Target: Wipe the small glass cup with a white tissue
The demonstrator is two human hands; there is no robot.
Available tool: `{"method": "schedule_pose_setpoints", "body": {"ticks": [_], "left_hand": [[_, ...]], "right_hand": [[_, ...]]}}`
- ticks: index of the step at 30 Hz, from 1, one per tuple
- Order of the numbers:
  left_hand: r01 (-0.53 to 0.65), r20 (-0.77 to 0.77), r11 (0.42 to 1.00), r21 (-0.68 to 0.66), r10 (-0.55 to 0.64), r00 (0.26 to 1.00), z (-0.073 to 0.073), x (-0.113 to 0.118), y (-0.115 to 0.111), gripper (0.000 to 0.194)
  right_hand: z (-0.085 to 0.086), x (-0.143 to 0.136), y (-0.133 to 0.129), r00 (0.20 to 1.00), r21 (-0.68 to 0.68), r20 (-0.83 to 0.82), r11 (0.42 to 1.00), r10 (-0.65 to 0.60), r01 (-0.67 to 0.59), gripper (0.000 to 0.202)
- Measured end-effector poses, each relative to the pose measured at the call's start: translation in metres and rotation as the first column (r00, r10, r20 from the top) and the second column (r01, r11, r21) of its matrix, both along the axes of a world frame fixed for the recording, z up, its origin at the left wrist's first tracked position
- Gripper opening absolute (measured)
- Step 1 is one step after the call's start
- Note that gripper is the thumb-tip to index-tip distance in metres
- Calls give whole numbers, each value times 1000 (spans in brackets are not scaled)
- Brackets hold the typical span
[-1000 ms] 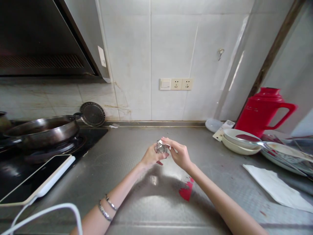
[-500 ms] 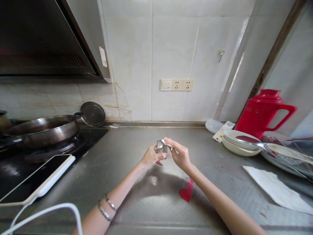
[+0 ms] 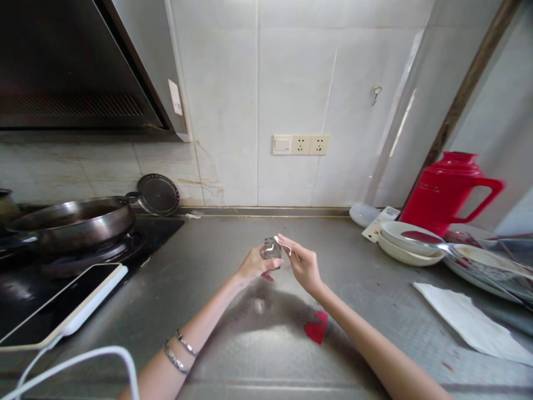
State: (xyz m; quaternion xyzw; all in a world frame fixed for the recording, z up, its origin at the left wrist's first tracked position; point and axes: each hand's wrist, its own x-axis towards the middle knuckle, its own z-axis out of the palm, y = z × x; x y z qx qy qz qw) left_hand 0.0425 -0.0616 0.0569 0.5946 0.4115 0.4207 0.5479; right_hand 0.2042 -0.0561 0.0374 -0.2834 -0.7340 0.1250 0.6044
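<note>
My left hand [image 3: 255, 264] is wrapped round a small clear, glass-like container [image 3: 272, 249], held above the middle of the metal counter. My right hand [image 3: 303, 262] pinches a small white item [image 3: 285, 244], thin and partly hidden by the fingers, against the container's upper right edge. What exactly the white item is cannot be made out. Below my right forearm, a torn red piece [image 3: 317, 328] lies flat on the counter.
On the left are a pan [image 3: 75, 222] on the stove, a phone [image 3: 58, 305] and a white cable [image 3: 104, 351]. To the right stand a red thermos [image 3: 443, 194], stacked bowls [image 3: 410, 253] and plates [image 3: 483, 269]. A white paper [image 3: 470, 322] lies before them.
Both hands have shifted slightly left together with the container. The container has turned a little, and the fingers still hold it and the white item.
</note>
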Motion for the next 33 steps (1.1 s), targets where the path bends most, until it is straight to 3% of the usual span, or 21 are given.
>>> {"method": "schedule_pose_setpoints", "body": {"ticks": [4, 12, 14, 17, 21, 24, 27, 33], "left_hand": [[42, -1, 999, -26, -42, 999, 4, -5, 1, 47], [-1, -13, 999, -52, 0, 1000, 7, -6, 0, 53], [6, -28, 998, -56, -7, 1000, 5, -5, 0, 51], [34, -39, 998, -60, -37, 999, 2, -3, 0, 52], [44, -24, 997, -61, -45, 999, -2, -5, 4, 57], [18, -34, 998, -66, -20, 999, -5, -9, 8, 60], [13, -62, 996, -92, -19, 998, -7, -10, 11, 59], [76, -126, 993, -85, -87, 988, -7, -12, 10, 67]], "right_hand": [[0, -1, 2, 999, -58, -16, 997, 44, -45, 29], [-8, 0, 3, 990, 131, 128, 988, 67, -84, 40], [-9, 1, 6, 993, 75, 100, 994, 68, -75, 37], [-6, 4, 9, 996, -123, 28, 990, 79, -75, 33], [0, 7, 8, 975, -324, 21, 924, 223, -204, 38], [-3, 3, 3, 934, -303, 52, 897, 354, -323, 66], [-13, -4, 1, 927, -261, 87, 906, 365, -332, 87], [-22, -10, 4, 969, -246, 69, 945, 238, -215, 82]]}}
